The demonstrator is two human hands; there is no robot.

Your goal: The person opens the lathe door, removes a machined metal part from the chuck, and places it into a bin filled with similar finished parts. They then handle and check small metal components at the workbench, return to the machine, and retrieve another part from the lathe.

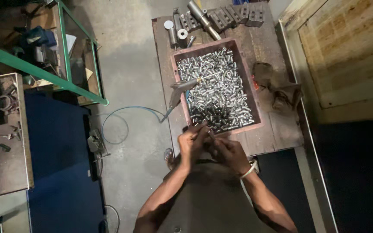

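My left hand (191, 141) and my right hand (229, 152) meet at the near edge of a red tray (256, 103) filled with several small shiny metal sleeves (216, 88). Both hands close around a small dark metal piece (210, 134) held between them, just over the tray's front rim. An air blow gun (182, 86) with a blue hose (126, 116) lies across the tray's left wall. My right wrist wears a light bangle (249, 169).
The tray sits on a worn wooden table (281, 129). Steel shafts and toothed blocks (216, 17) lie at its far end, a dark rag (277, 86) to the tray's right. A green frame (61, 56) and a metal bench (5, 133) stand left.
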